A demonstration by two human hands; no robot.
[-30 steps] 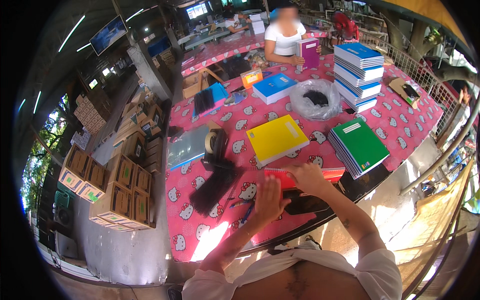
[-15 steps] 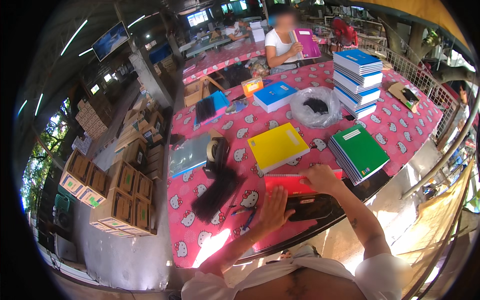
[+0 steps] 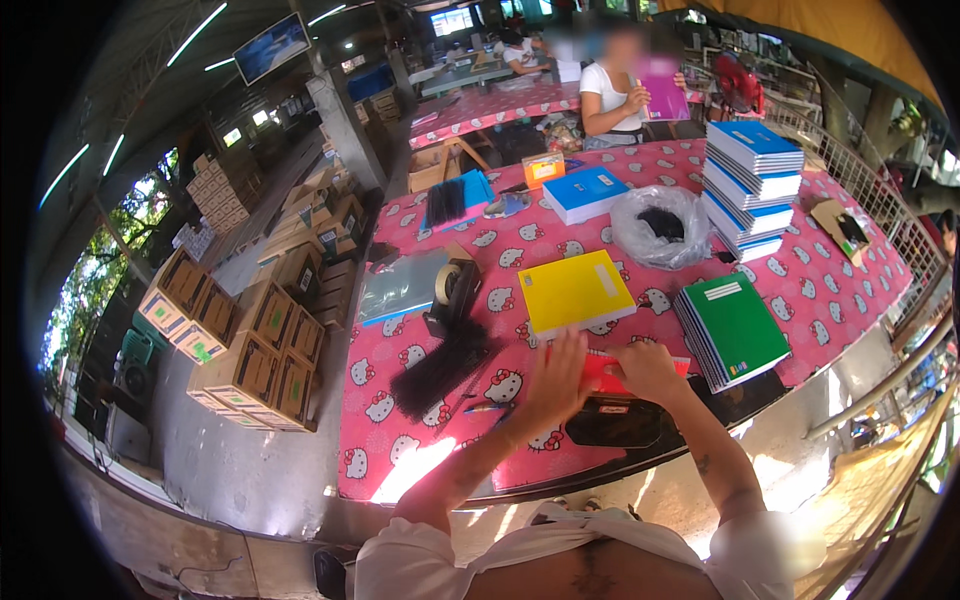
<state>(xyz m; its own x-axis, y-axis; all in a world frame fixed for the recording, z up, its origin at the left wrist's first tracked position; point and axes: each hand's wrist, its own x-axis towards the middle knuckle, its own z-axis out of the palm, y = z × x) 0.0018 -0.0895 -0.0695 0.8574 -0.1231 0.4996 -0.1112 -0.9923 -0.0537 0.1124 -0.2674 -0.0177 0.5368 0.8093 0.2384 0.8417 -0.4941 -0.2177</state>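
A red notebook [image 3: 598, 368] lies near the front edge of the table, mostly covered by my hands. My left hand [image 3: 557, 378] rests on its left part with the fingers stretched out toward the yellow notebook. My right hand [image 3: 645, 370] is closed over its far edge, the fingers curled; what they pinch is too small to make out. Just beyond lies a yellow notebook [image 3: 577, 293], and to the right a stack of notebooks with a green cover [image 3: 735, 332]. A dark, rounded object [image 3: 612, 425] sits below my hands at the table edge.
Left of my hands lie a bundle of thin black strands [image 3: 440, 375], a tape dispenser [image 3: 455, 297] and pens [image 3: 487, 408]. Farther back are a plastic bag [image 3: 640, 252], blue notebooks [image 3: 583, 190] and a tall notebook stack [image 3: 745, 190]. Across the table a person holds a purple notebook [image 3: 664, 98].
My left hand has moved up and right, from the notebook's near left part toward its far edge. My right hand stays closed at that edge. The whole view has shifted slightly.
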